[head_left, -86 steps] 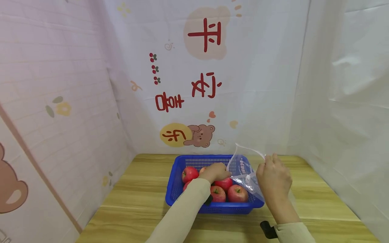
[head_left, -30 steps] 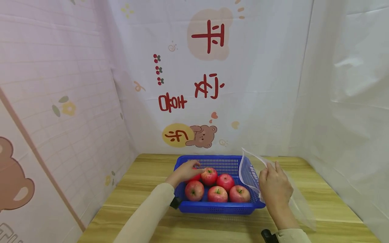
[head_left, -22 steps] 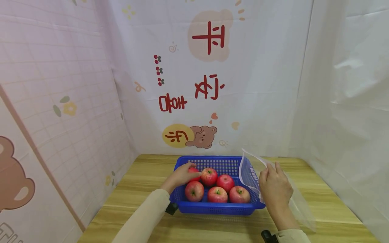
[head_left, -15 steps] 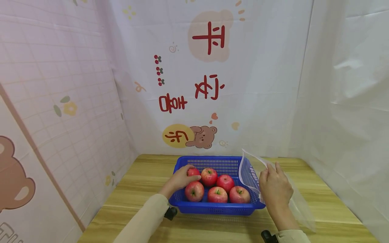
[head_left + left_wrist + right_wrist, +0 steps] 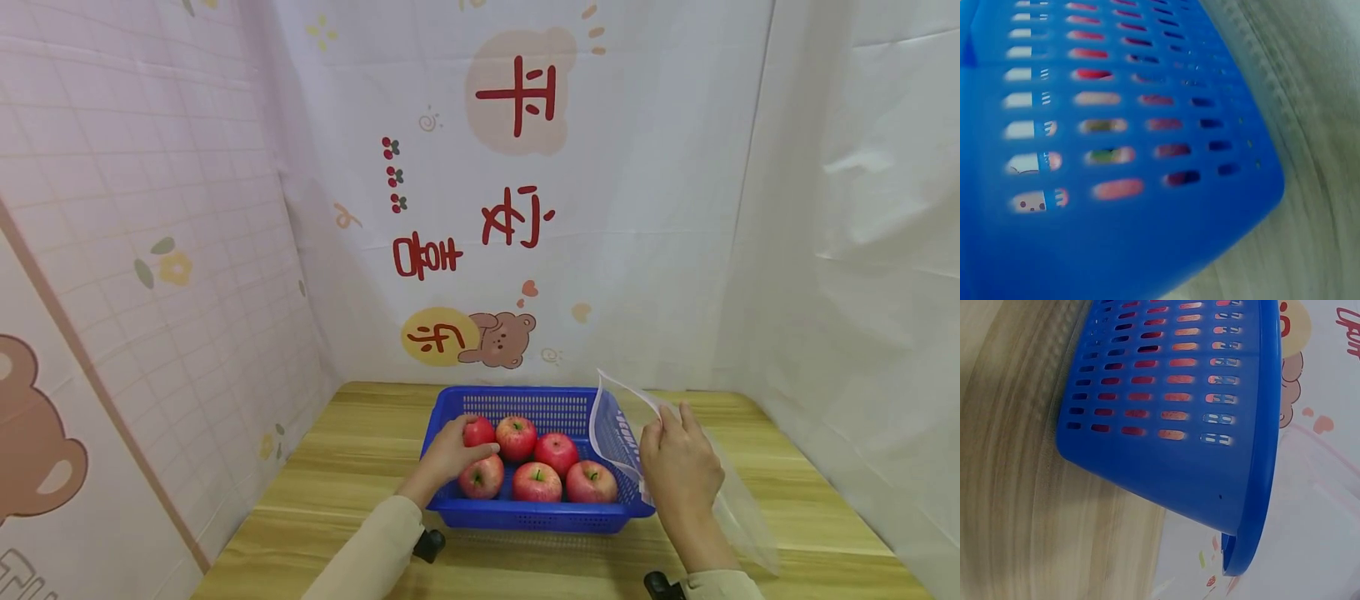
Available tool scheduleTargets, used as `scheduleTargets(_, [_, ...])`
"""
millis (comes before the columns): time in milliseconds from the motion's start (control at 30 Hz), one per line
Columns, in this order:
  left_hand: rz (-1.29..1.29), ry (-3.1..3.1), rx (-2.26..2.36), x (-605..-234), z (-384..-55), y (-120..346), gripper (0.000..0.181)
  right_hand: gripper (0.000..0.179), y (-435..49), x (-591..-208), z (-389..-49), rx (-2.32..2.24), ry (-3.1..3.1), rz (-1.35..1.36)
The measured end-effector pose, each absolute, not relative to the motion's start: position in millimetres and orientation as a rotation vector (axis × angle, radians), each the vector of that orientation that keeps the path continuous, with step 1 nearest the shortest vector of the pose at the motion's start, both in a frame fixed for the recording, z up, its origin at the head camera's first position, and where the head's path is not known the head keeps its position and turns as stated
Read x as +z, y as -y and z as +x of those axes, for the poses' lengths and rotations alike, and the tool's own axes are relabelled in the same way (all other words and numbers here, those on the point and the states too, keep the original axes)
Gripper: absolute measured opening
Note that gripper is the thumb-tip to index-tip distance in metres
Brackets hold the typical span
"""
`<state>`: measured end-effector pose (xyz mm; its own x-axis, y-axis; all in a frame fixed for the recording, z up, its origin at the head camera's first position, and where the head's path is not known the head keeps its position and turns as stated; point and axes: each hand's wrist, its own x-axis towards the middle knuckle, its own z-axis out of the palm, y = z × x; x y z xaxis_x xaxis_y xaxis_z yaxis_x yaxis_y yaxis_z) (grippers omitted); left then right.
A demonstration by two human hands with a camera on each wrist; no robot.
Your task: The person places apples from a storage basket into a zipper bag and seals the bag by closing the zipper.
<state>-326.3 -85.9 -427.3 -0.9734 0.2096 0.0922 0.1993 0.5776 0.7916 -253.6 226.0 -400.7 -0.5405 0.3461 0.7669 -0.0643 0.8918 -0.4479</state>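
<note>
A blue plastic basket (image 5: 528, 518) on the wooden table holds several red apples (image 5: 537, 482). My left hand (image 5: 447, 454) is over its left side, thumb and fingers spread around the back-left apple (image 5: 478, 431), thumb above the front-left apple (image 5: 481, 477). Whether it touches either is unclear. At the basket's right end my right hand (image 5: 681, 462) pinches the rim of a clear zip bag (image 5: 617, 437), its mouth gaping toward the basket. The bag's lower part hangs behind that hand. Both wrist views show the basket's slotted wall (image 5: 1085, 250), with neither hand in sight.
Wooden tabletop (image 5: 322, 500) extends on both sides of the basket. A printed white cloth (image 5: 637, 208) hangs behind the table and along both sides. Black wrist cameras (image 5: 430, 546) sit below both hands.
My left hand has gone from near the bag to the basket's left side, then slid toward me over the left apples. The right hand still holds the bag, mouth turned toward the basket.
</note>
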Motion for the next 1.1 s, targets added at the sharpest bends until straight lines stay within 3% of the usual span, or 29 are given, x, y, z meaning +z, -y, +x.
scheduleTargets(1100, [0.200,-2.790,1.299,-443,-326,73,0.087,0.033,-227,-399,-251,0.554,2.109,-0.213])
